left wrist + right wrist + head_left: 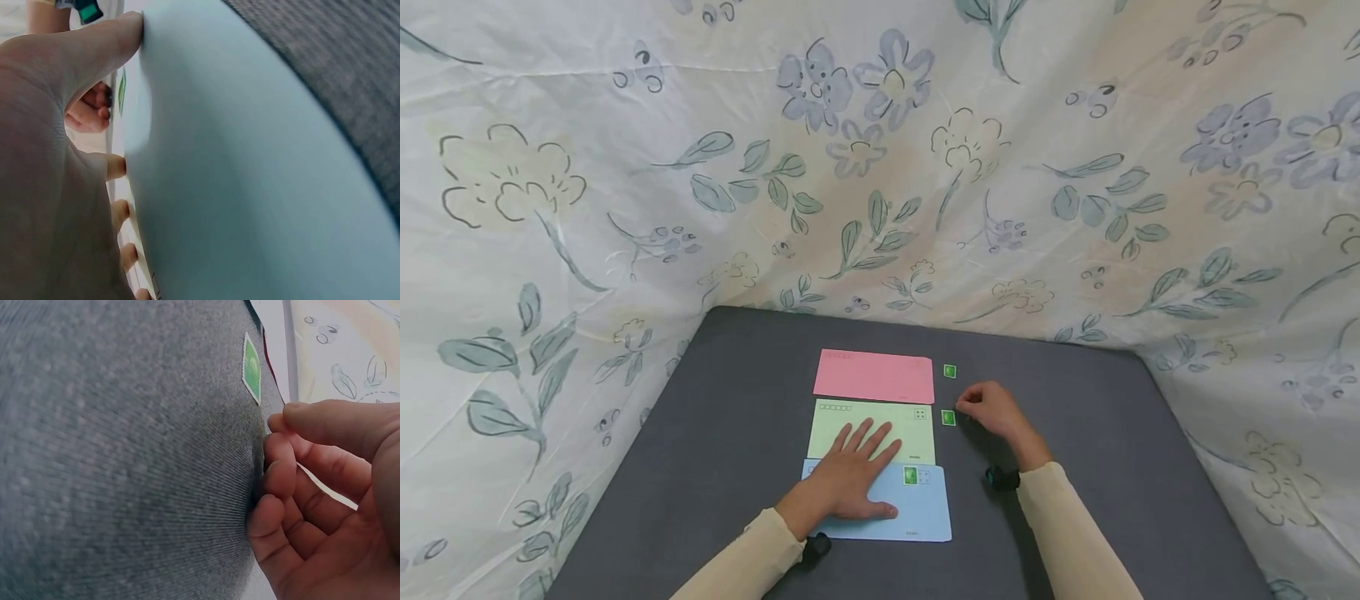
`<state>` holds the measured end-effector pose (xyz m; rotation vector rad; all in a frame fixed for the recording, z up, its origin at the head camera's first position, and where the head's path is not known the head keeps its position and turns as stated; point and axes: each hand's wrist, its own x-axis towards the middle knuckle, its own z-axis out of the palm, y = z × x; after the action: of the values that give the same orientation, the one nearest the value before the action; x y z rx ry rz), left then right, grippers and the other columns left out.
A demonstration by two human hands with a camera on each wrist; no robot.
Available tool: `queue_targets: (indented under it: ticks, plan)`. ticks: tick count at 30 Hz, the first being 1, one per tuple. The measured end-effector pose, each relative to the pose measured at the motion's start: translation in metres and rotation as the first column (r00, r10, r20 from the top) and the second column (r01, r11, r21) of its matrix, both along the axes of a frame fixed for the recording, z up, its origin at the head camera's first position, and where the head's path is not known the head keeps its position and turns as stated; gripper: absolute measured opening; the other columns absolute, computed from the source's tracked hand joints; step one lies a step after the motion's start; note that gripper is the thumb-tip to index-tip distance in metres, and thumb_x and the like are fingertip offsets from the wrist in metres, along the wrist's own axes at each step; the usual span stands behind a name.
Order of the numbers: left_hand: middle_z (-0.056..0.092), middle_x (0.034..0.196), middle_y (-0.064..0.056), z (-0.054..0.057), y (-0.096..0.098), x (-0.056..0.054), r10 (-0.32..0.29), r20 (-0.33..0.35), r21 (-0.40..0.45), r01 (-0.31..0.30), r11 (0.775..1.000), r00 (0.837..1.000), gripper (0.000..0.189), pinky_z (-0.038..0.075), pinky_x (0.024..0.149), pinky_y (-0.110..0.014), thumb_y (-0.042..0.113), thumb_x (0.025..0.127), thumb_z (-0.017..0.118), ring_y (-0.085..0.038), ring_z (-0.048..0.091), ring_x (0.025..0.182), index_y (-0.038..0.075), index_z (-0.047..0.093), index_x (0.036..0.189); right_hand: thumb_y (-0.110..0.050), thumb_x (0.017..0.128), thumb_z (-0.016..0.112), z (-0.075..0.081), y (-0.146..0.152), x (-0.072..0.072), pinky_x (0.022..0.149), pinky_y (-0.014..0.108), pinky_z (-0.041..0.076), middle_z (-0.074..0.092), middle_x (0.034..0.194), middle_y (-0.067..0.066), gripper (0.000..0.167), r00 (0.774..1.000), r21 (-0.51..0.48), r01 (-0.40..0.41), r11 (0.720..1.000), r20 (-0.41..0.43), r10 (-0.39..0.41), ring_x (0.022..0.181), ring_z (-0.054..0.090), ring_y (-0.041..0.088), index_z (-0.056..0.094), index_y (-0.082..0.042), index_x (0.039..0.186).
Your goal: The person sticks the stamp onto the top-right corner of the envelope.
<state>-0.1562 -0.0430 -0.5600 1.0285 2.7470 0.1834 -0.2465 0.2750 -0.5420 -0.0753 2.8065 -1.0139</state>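
Note:
My left hand [850,483] lies palm down with fingers spread across the blue envelope [917,517] and the green envelope [913,437]. On the blue one, a green stamp [911,476] sits at the upper right. In the left wrist view my thumb presses on the pale blue paper [206,175]. My right hand [996,410] is over the table right of the green envelope, its thumb and index fingertips together and the other fingers curled, with nothing seen between them. Just beside those fingertips a loose green stamp [252,369] lies flat on the dark cloth.
A pink envelope [874,377] lies beyond the green one, with another loose stamp [950,372] to its right. Dark grey cloth [722,433] covers the table. Behind and at the sides hangs a floral curtain [865,233].

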Motion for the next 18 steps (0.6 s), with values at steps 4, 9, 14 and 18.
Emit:
queue_targets:
  ticks: [4, 9, 14, 18]
  plan:
    - [0.017, 0.181, -0.004, 0.0008, 0.0003, 0.0005, 0.001, 0.002, -0.006, -0.001, 1.000, 1.000, 0.103, 0.014, 0.130, -0.061, 0.081, 0.091, 0.061, -0.034, 0.012, 0.166, 0.026, 0.032, 0.173, -0.013, 0.100, 0.077, -0.0014, -0.0029, -0.0007, 0.073, 0.038, 0.054, 0.072, 0.090, 0.004, 0.010, 1.000, 0.031, 0.003, 1.000, -0.005, -0.003, 0.081, 0.061, 0.023, 0.083, -0.005, 0.098]
    - [0.016, 0.181, -0.003, 0.0011, 0.0007, 0.0006, 0.002, 0.003, -0.011, -0.002, 1.000, 1.000, 0.104, 0.013, 0.130, -0.060, 0.081, 0.091, 0.061, -0.034, 0.012, 0.166, 0.027, 0.031, 0.174, -0.012, 0.099, 0.077, -0.0034, -0.0055, -0.0009, 0.073, 0.039, 0.053, 0.072, 0.088, 0.003, 0.010, 1.000, 0.044, 0.009, 0.999, -0.006, -0.008, 0.081, 0.060, 0.023, 0.083, -0.005, 0.095]
    - [0.016, 0.181, -0.004, 0.0021, 0.0006, 0.0006, 0.003, 0.009, -0.007, -0.003, 1.000, 1.000, 0.103, 0.012, 0.130, -0.061, 0.080, 0.091, 0.062, -0.034, 0.012, 0.166, 0.026, 0.031, 0.174, -0.011, 0.098, 0.075, -0.0036, -0.0070, -0.0013, 0.073, 0.039, 0.052, 0.071, 0.087, 0.002, 0.010, 1.000, 0.059, 0.017, 0.998, -0.011, -0.016, 0.079, 0.060, 0.022, 0.082, -0.007, 0.093]
    - [0.016, 0.181, -0.004, 0.0005, 0.0007, 0.0006, 0.005, 0.010, -0.005, -0.005, 1.000, 1.000, 0.104, 0.012, 0.130, -0.061, 0.081, 0.091, 0.062, -0.034, 0.011, 0.166, 0.026, 0.031, 0.174, -0.011, 0.098, 0.076, -0.0062, -0.0084, -0.0008, 0.072, 0.038, 0.052, 0.071, 0.086, 0.002, 0.009, 1.000, 0.068, 0.023, 0.997, -0.010, -0.022, 0.078, 0.060, 0.021, 0.081, -0.008, 0.091]
